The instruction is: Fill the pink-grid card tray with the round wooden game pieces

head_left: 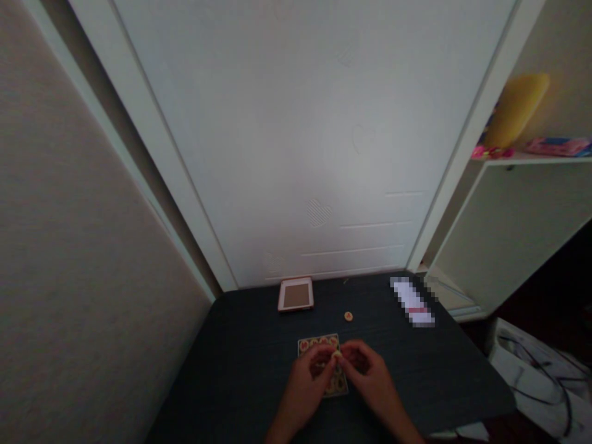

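Note:
Both hands meet above a square sheet of round picture pieces (pixel 319 343), which lies on the dark table. My left hand (pixel 311 373) and my right hand (pixel 367 370) are closed, with thumbs and fingertips pinched together on a small pale round piece (pixel 337 354). Its printed face cannot be made out. The hands hide the middle of the sheet; its top row and lower right part show. Beyond them, a single round token (pixel 348 316) with a reddish mark rests on the table.
A shallow square box (pixel 296 279) with a pinkish rim sits at the table's back edge. On the right lies a blurred-out white item (pixel 413 302). The dark table (pixel 231 351) meets a white door panel (pixel 296 154). Cables and a white box (pixel 531 376) are on the floor at right.

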### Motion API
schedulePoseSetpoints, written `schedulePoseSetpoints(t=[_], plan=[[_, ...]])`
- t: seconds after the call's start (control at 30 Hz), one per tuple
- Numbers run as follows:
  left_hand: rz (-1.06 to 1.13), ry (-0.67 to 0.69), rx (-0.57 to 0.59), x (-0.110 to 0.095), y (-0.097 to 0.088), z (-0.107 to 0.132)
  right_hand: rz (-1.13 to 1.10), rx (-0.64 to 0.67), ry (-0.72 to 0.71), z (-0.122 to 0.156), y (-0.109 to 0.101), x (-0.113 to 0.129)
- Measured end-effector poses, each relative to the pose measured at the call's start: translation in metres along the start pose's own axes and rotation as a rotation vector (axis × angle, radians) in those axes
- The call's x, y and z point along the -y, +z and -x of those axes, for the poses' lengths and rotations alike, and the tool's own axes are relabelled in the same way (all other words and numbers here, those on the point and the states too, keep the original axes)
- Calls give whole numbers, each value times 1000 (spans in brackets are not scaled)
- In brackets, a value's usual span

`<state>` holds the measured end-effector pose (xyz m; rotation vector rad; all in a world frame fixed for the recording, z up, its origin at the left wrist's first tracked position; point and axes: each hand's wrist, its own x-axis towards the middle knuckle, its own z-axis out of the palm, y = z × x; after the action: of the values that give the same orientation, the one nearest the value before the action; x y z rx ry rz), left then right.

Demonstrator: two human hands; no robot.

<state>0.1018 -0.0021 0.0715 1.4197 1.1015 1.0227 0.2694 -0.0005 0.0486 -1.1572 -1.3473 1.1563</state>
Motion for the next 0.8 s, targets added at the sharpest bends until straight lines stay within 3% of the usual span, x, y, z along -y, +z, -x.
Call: schedulePoseSetpoints(t=[0.17, 0.33, 0.43, 0.8], plan=[[-39, 62, -3, -5, -9, 0, -4, 19, -4, -1, -1, 5], [-193, 64, -175, 7, -41, 4, 52, 14, 9, -3, -14, -9], [-273, 59, -210, 12, -53, 8, 20, 19, 49, -4, -18, -18], [-210, 22, -101, 6, -16, 10, -62, 93, 69, -1, -5, -7]])
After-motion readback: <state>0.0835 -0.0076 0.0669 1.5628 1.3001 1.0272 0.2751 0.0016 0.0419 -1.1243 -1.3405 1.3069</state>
